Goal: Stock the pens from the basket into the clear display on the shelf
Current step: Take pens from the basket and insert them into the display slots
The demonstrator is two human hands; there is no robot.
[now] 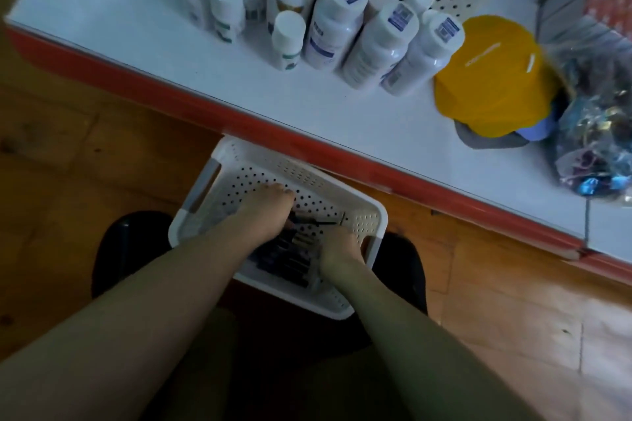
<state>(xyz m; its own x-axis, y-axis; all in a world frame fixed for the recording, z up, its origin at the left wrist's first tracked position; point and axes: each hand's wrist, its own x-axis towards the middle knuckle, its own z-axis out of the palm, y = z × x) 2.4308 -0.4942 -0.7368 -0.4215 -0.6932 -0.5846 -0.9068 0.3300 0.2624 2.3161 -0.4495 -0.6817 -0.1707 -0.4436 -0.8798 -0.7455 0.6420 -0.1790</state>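
White perforated plastic basket (371, 215), centre frame, sat on a black stool (113, 249); its far rim was hidden under the red-edged white shelf (239, 92). Dark pens (294, 253) lay in the basket, blurred and partly covered by both hands. Left hand (265, 208) rested over the pens, fingers curled; right hand (337, 249) pressed at their near end; whether either held any could not be told. White bottles (342, 24), upper frame, bore labels too blurred to read.
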